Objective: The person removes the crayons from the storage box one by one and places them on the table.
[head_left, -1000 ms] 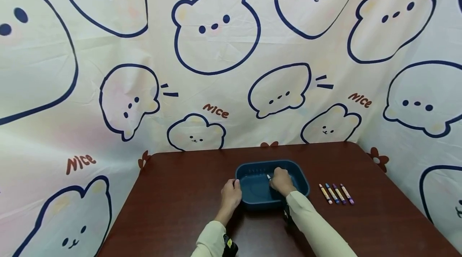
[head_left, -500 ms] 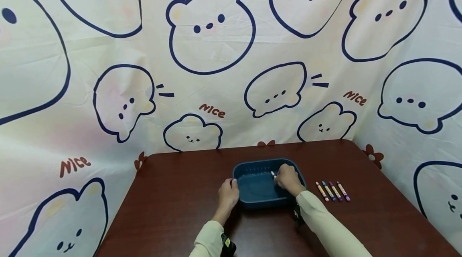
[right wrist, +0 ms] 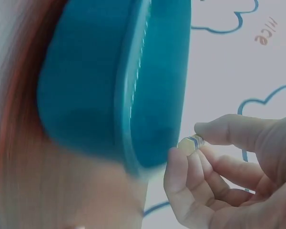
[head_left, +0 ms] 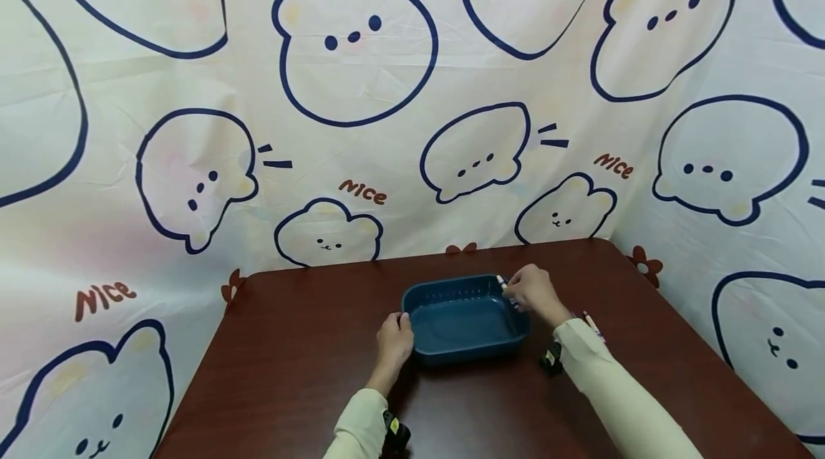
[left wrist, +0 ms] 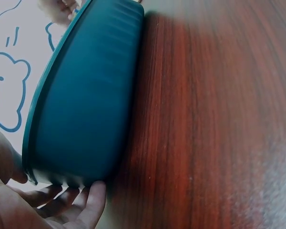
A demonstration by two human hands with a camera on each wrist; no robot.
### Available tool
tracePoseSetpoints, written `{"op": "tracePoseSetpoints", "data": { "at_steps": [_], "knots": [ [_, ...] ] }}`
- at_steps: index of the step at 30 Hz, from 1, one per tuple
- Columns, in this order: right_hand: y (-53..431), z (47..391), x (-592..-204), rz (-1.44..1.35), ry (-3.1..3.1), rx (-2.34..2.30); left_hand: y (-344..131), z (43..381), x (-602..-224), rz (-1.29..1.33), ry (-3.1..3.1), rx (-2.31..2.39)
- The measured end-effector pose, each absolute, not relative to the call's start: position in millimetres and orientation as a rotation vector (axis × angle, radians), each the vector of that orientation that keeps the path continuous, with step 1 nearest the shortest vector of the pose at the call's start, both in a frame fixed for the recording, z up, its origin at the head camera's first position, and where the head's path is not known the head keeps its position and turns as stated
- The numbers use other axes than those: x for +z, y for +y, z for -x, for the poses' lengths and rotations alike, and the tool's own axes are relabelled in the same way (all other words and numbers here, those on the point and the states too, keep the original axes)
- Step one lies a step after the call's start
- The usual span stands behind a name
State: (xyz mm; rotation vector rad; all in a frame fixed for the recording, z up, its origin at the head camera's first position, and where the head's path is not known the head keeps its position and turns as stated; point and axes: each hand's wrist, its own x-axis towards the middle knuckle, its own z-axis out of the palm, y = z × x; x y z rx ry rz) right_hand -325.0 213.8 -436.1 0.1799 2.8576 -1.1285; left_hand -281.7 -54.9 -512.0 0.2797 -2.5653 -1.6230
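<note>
A dark teal plastic basket with a low rim sits on the brown table. At its left end my left hand holds it; the left wrist view has the thumb by the rim and the fingers against the outer wall. Over the basket's right rim, my right hand pinches a crayon between thumb and fingers. From the right wrist, this crayon appears yellowish with dark bands near its end, and most of its length is hidden by the fingers.
To the right, a crayon lies on the table, partly behind the right sleeve, which covers the others beside it. Behind the table hangs a pale cloth printed with cartoon bears.
My right hand has risen out of the basket with the crayon and moved right to above its right rim. The left hand keeps its hold. The head view has turned slightly rightward.
</note>
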Motion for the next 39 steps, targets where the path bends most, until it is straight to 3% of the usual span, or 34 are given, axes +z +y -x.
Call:
{"op": "tracePoseSetpoints", "data": {
  "at_steps": [12, 20, 39],
  "knots": [
    [305.1, 320.4, -433.2, -0.371, 2.817, -1.127, -55.7, 285.5, -513.0, -0.283, -2.575, -1.602],
    [358.5, 304.7, -444.8, -0.356, 2.860, -1.038, -54.6, 287.8, -513.1, -0.297, -2.585, -1.595],
    [386.8, 287.5, -498.3, -0.305, 2.994, -0.952, -55.3, 285.6, -512.1, -0.302, -2.589, -1.547]
  ]
}}
